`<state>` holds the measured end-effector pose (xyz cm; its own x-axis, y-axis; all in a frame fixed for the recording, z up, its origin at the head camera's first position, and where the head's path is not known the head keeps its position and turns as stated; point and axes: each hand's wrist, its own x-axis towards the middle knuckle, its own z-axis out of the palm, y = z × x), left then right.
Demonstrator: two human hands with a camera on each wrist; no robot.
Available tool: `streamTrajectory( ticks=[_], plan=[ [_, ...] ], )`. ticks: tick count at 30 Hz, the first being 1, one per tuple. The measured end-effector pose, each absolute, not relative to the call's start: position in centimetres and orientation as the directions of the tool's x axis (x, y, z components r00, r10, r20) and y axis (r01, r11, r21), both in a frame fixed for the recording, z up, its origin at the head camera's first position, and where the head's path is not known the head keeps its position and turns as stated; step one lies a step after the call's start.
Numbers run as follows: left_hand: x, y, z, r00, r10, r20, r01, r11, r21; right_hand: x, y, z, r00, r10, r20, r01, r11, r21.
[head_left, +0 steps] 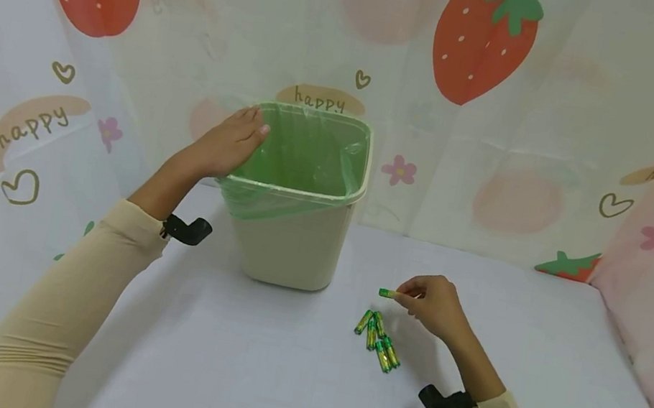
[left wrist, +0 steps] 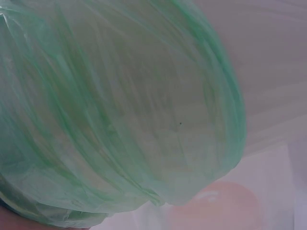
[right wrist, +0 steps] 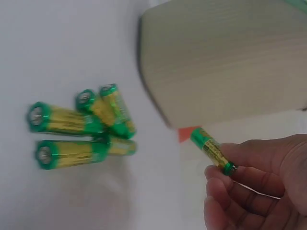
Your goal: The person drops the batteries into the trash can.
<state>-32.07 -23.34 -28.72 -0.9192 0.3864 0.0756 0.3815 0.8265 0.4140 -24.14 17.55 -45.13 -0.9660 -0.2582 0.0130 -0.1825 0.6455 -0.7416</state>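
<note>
Battery (head_left: 388,293) pinched by its end in my right hand (head_left: 436,307), lifted just above the little pile of batteries (head_left: 379,335) on the table (head_left: 246,365). My left hand (head_left: 229,143) lies flat-fingered on the bin (head_left: 294,242) rim, over the green bag (head_left: 302,156).

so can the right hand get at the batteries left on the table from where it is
Probably yes. The right hand hovers just above the loose batteries with nothing between them, though its fingers already pinch one battery, so it would need to let that go first.
</note>
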Motion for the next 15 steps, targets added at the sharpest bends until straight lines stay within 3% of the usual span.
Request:
streamTrajectory(
  ticks=[15],
  plan=[
    [-31.8, -23.3, -28.6, -0.921, 0.384, 0.062, 0.372, 0.823, 0.429, -24.0, 16.2, -37.9, -0.94, -0.31, 0.147, -0.32, 0.642, -0.697]
  ],
)
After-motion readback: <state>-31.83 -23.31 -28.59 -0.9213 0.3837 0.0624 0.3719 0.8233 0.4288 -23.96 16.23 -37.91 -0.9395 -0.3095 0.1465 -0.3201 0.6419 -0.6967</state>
